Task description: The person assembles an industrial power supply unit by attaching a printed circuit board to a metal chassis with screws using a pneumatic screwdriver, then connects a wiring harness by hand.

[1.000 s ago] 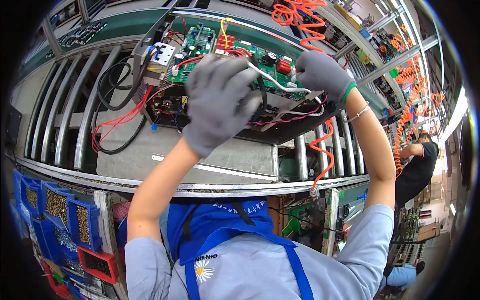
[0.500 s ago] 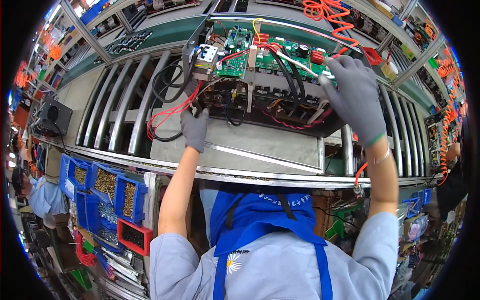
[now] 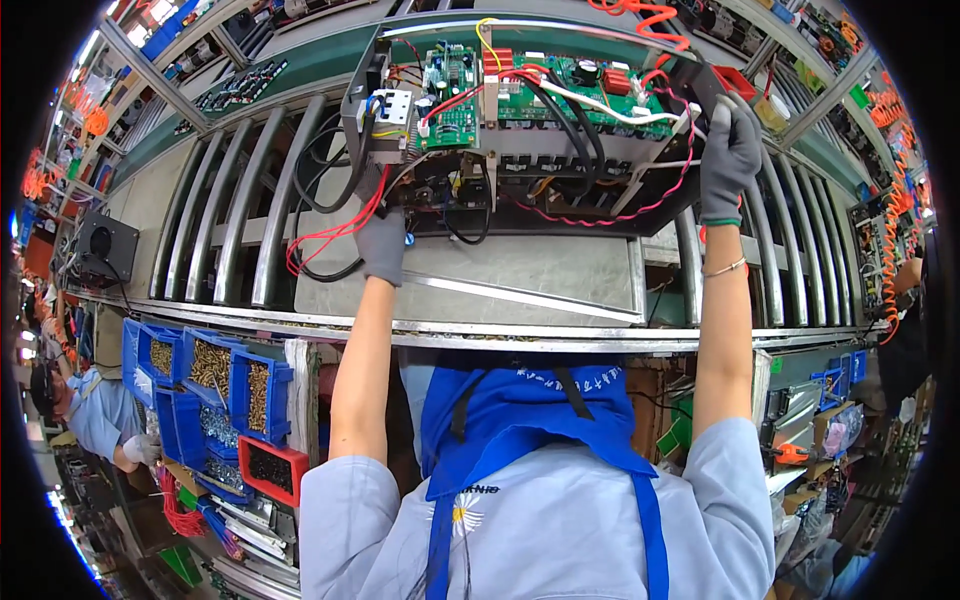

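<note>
An open metal chassis (image 3: 590,30) with green circuit boards (image 3: 455,125) lies across the bench in front of me. My left hand (image 3: 382,245), in a grey glove, is closed at its lower left corner, with the fingertips hidden. Beside that hand hang red wires (image 3: 335,232) and a looped black cable (image 3: 325,205). My right hand (image 3: 730,155), also gloved, wraps its fingers over the chassis's right end panel (image 3: 692,82). A white cable (image 3: 610,112) crosses the board to its left. Near the right wrist, a twisted pink wire (image 3: 655,208) curves up the chassis's front.
Metal rollers (image 3: 235,205) flank the grey plate (image 3: 500,265) under the chassis. Blue bins of screws (image 3: 260,390) and a red bin (image 3: 272,470) stand at left. An orange coiled hose (image 3: 655,25) hangs above. A co-worker (image 3: 100,405) is at the far left.
My right hand has let go of the white cable and moved to the right end panel. The left hand is now closer against the lower left corner. The chassis sits slightly farther left and up.
</note>
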The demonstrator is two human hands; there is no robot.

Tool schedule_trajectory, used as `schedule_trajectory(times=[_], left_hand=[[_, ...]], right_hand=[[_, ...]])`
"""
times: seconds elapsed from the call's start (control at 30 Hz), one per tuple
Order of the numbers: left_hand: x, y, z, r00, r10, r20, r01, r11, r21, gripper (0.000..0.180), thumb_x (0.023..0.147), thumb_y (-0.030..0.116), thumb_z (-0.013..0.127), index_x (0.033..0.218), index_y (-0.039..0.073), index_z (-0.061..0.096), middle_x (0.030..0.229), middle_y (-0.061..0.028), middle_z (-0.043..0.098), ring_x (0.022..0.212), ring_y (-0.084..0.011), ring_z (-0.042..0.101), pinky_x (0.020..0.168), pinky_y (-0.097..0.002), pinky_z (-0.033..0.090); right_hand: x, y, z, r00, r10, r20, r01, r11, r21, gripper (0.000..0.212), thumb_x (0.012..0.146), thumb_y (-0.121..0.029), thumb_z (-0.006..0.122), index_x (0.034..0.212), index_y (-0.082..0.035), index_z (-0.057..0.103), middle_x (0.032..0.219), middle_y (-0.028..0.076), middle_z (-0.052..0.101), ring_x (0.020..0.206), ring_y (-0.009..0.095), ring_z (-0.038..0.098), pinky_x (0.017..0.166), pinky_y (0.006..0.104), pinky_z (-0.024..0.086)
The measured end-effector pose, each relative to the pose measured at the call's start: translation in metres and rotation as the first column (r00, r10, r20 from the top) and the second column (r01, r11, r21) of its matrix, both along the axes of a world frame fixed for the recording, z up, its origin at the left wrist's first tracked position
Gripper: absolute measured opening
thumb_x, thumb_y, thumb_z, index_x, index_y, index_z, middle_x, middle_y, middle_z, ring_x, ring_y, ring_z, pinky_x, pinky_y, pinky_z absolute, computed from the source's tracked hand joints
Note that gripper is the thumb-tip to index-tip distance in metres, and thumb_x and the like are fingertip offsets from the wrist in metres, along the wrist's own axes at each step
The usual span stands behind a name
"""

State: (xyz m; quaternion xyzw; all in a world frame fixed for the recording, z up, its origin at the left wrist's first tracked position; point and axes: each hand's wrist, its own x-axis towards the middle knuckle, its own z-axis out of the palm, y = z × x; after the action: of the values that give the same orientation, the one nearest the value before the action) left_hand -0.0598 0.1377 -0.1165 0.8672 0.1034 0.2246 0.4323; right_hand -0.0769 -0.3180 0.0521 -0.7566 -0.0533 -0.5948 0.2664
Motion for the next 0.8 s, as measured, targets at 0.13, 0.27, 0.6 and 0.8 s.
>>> schedule_trajectory(times=[0.13,0.27,0.6,0.8], left_hand=[[-0.06,0.007,0.008,0.999,-0.045,0.012,0.046,0.999,-0.029,0.038,0.08,0.02,0.07,0.11,-0.002,0.061,0.099,-0.0208,0.068,0.09,-0.0393,0.064,0.08,-0.0432,0.05],[-0.111,0.001,0.059,0.941,-0.124,0.314,0.024,0.952,0.306,0.044,0.082,0.013,0.07,0.123,0.0,0.06,0.112,-0.0158,0.066,0.099,-0.0341,0.063,0.088,-0.0419,0.048],[-0.136,-0.026,0.035,0.89,-0.443,0.108,0.386,0.858,0.339,0.026,0.08,0.008,0.067,0.107,0.01,0.067,0.109,-0.0102,0.065,0.106,-0.0312,0.059,0.092,-0.0413,0.045],[-0.13,-0.067,0.004,0.857,-0.507,-0.093,0.477,0.714,0.513,0.028,0.078,0.016,0.068,0.105,0.015,0.068,0.118,-0.0058,0.063,0.121,-0.0285,0.051,0.103,-0.0471,0.034]], right_hand=[[0.006,0.011,0.003,0.999,0.033,0.006,-0.033,0.999,-0.006,0.02,0.093,-0.017,0.063,0.103,-0.001,0.07,0.11,0.014,0.066,0.103,0.024,0.063,0.092,0.0333,0.05],[0.002,-0.003,0.004,0.998,0.04,0.04,-0.038,0.998,-0.057,0.021,0.094,-0.017,0.062,0.105,-0.002,0.07,0.112,0.015,0.066,0.105,0.025,0.063,0.094,0.0334,0.048],[-0.126,0.1,-0.056,0.982,0.042,-0.183,-0.007,0.981,0.192,0.033,0.096,-0.01,0.052,0.125,0.005,0.058,0.132,0.018,0.055,0.124,0.029,0.051,0.106,0.0386,0.038],[-0.196,0.136,-0.144,0.62,0.233,-0.749,-0.307,0.951,0.041,0.031,0.083,-0.017,0.064,0.114,-0.013,0.064,0.114,0.008,0.061,0.106,0.031,0.054,0.095,0.0426,0.038]])
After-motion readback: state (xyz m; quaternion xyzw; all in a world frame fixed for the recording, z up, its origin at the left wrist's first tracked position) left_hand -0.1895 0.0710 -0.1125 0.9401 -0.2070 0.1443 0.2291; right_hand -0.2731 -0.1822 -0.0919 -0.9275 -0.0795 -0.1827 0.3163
